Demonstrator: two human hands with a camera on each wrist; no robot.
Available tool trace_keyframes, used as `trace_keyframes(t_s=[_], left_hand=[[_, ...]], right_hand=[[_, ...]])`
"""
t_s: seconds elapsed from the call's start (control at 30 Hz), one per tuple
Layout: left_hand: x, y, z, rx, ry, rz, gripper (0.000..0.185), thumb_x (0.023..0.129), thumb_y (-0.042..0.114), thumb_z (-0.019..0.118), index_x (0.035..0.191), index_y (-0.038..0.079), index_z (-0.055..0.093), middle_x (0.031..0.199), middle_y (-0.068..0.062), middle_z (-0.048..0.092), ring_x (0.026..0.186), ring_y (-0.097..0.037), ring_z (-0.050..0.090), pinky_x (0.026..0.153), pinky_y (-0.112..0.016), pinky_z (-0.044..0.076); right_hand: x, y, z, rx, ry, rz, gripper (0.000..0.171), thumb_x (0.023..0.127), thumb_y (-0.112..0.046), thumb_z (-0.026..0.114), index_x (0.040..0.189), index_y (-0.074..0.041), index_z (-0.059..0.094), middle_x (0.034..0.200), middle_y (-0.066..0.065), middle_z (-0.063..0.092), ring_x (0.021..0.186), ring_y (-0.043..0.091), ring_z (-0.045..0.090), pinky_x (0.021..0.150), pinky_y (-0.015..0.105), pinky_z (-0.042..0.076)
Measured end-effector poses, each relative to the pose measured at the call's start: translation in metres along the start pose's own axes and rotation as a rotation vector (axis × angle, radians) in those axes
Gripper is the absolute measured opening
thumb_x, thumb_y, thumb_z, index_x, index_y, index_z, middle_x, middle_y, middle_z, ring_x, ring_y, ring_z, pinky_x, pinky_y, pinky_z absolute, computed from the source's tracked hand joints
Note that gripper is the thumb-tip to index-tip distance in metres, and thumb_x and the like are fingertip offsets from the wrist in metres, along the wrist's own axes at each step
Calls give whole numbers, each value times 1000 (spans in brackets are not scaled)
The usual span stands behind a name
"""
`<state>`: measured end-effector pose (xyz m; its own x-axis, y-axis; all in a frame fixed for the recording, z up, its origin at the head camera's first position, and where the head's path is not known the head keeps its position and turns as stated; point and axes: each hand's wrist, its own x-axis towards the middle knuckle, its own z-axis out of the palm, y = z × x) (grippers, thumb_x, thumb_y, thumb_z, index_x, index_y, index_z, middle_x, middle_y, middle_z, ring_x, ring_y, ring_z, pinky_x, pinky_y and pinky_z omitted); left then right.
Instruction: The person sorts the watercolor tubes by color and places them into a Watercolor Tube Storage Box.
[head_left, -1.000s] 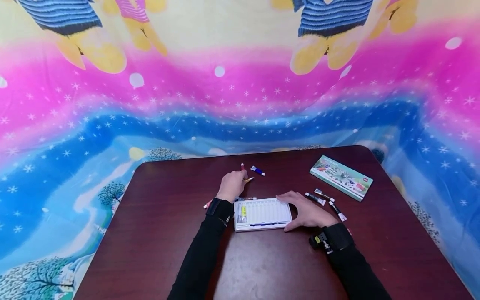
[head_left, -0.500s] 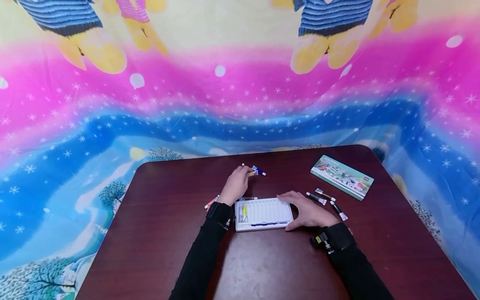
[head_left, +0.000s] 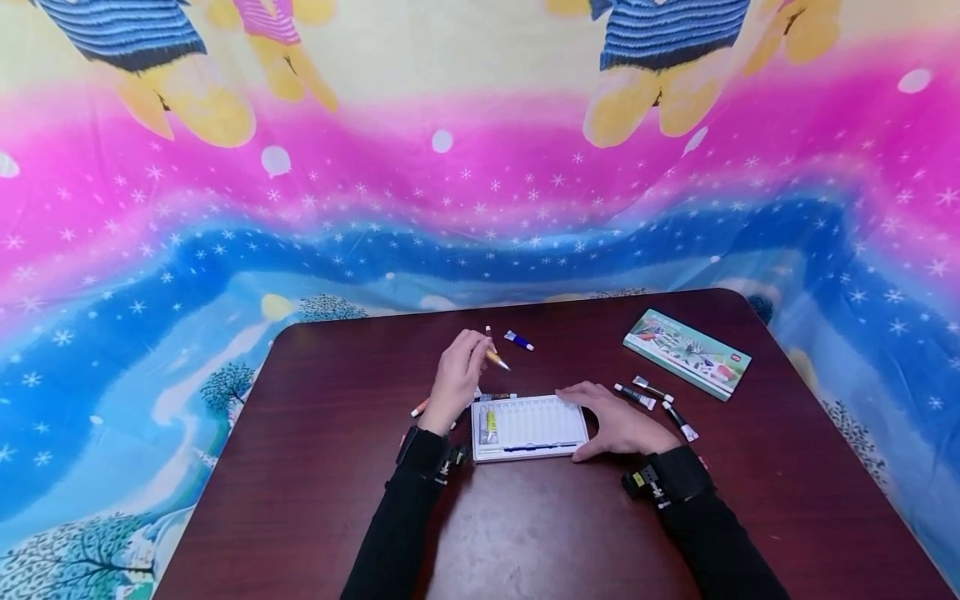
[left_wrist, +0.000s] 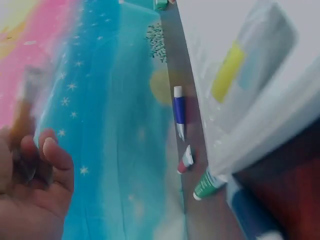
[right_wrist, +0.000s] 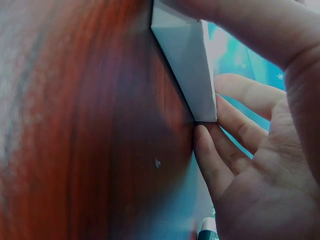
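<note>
My left hand point(head_left: 454, 375) is raised above the table, left of and behind the white plastic paint tray point(head_left: 534, 421). It pinches an ochre paint tube point(head_left: 497, 359), which looks blurred in the left wrist view. Inside the tray lie a yellow-labelled paint tube point(head_left: 492, 423) at the left end and a blue-handled paintbrush point(head_left: 531, 447) along the front. My right hand point(head_left: 622, 423) grips the tray's right end, thumb at the front corner and fingers at the back. In the right wrist view, the fingers touch the tray's white side wall point(right_wrist: 187, 65).
Behind the tray lie a blue tube point(head_left: 519, 340), a red tube point(left_wrist: 186, 161) and a green tube point(left_wrist: 206, 185). An orange tube point(head_left: 420, 407) lies to the left. Right of the tray are several dark tubes point(head_left: 633, 397) and a green printed box point(head_left: 686, 353).
The left hand reached back beside the blue tube, then drew back and up toward the tray with the ochre tube. The right hand and tray have stayed still.
</note>
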<state>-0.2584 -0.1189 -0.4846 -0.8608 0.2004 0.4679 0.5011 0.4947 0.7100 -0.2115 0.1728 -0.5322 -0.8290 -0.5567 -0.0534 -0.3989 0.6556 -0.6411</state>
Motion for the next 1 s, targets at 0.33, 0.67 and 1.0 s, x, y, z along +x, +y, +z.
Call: trace_keyframes(t_s=[0.33,0.67,1.0], left_hand=[[-25,0,-19,-304,12,-288,43,106,35,24,88,4,47,55,-21,53,39,-30,50,39,-41,45],[-27,11,-36,-564,-68,-249,29,107,13,21,107,-14,29,93,-36,48,62,-52,56,55,-55,52],[-27,1,-43,-575,-138,-195,23,106,6,19,112,-15,25,104,-37,47,93,-52,62,81,-57,51]], right_hand=[[1,-1,-1,-9,-1,5,97,64,-45,87,147,-22,41,142,1,42,126,21,39,99,46,41],[1,-2,0,-16,-3,3,98,63,-46,87,146,-20,41,141,2,43,125,22,40,99,46,41],[1,-3,0,-23,-6,16,98,64,-46,86,147,-21,40,141,2,42,126,23,39,98,47,42]])
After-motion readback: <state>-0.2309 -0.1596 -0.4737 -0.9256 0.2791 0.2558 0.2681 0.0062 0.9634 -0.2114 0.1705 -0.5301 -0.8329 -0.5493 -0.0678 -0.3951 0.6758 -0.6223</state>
